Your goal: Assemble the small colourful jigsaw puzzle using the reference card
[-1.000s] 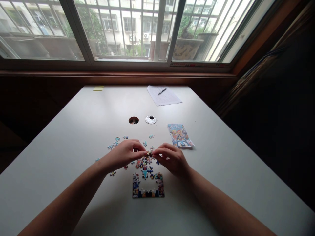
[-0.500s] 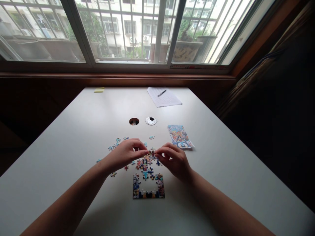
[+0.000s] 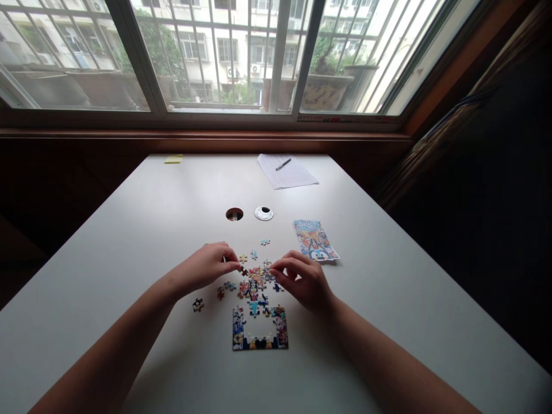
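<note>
My left hand (image 3: 211, 263) is closed in a pinch on a small dark puzzle piece (image 3: 242, 270) at its fingertips. To the right, my right hand (image 3: 304, 280) has its thumb and fingers pinched at the edge of a puzzle piece (image 3: 267, 264); the fingers partly cover their contact with it. Between and below the hands lies a cluster of colourful loose pieces (image 3: 254, 282). Nearer to me is a partly joined puzzle frame (image 3: 282, 330) with an open middle. Some pieces behind my left hand are mostly hidden.
A picture sheet (image 3: 316, 240) lies right of the pieces. Farther back are a round table hole (image 3: 234, 214), a silver ring cover (image 3: 264, 213), papers (image 3: 297, 175) with a pen (image 3: 283, 164) and yellow notes (image 3: 173, 158). A stray piece (image 3: 198, 305) sits left.
My left hand has moved left, away from my right hand, with a puzzle piece at its fingertips. My right hand has stayed almost in place.
</note>
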A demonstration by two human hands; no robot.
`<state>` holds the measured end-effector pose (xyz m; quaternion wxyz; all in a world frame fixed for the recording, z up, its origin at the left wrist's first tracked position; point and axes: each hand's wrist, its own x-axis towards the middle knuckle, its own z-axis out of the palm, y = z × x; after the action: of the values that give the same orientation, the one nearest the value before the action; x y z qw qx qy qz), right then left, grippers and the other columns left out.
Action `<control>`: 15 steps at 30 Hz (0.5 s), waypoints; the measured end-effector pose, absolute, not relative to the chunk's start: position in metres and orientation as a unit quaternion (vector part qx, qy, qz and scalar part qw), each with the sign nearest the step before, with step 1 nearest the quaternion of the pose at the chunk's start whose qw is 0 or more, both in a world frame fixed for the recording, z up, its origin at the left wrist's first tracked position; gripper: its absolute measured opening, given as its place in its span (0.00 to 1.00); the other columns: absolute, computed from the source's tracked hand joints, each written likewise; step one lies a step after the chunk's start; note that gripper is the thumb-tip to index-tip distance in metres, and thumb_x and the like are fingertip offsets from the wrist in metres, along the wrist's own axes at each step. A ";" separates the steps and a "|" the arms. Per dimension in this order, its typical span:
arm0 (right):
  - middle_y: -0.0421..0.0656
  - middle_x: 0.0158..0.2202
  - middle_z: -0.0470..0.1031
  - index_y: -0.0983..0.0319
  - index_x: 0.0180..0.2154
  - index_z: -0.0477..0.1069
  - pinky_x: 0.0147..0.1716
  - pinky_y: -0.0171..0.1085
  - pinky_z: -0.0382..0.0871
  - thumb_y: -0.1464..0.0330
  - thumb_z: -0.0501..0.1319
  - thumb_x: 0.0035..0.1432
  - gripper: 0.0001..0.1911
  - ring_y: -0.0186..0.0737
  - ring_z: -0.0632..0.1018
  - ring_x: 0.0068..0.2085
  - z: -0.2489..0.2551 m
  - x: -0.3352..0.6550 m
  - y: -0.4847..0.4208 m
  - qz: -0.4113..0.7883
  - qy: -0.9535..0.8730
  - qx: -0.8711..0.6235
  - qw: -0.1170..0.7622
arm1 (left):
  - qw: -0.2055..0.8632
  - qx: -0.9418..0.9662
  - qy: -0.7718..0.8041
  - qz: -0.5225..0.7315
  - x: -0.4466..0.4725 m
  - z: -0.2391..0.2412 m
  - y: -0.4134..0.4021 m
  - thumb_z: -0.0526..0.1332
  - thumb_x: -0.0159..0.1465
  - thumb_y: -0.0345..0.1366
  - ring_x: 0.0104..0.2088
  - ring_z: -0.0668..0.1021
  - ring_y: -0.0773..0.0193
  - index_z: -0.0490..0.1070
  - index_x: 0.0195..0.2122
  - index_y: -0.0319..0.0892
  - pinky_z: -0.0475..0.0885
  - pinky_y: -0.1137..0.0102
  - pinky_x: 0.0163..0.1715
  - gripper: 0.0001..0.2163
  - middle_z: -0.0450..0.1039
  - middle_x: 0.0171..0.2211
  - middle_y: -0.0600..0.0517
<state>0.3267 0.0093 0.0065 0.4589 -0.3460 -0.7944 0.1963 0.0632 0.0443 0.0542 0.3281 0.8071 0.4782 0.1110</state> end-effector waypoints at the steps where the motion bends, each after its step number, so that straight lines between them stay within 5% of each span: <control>1: 0.42 0.31 0.75 0.59 0.38 0.77 0.25 0.34 0.67 0.70 0.64 0.63 0.02 0.31 0.70 0.25 0.006 0.327 0.009 0.200 -0.794 -0.350 0.455 | 0.324 0.810 0.478 0.106 0.062 0.052 0.045 0.58 0.66 0.49 0.38 0.79 0.58 0.80 0.36 0.44 0.73 0.67 0.36 0.16 0.78 0.38 0.48; 15: 0.41 0.31 0.75 0.60 0.38 0.77 0.26 0.33 0.67 0.70 0.64 0.63 0.02 0.31 0.70 0.25 0.006 0.327 0.009 0.211 -0.794 -0.357 0.444 | 0.309 0.817 0.470 0.125 0.066 0.041 0.046 0.60 0.66 0.49 0.38 0.78 0.59 0.79 0.35 0.45 0.71 0.67 0.36 0.15 0.78 0.38 0.49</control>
<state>0.3270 0.0090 0.0064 0.4444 -0.3568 -0.7940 0.2115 0.0656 0.0456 0.0413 0.3094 0.8174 0.4695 0.1251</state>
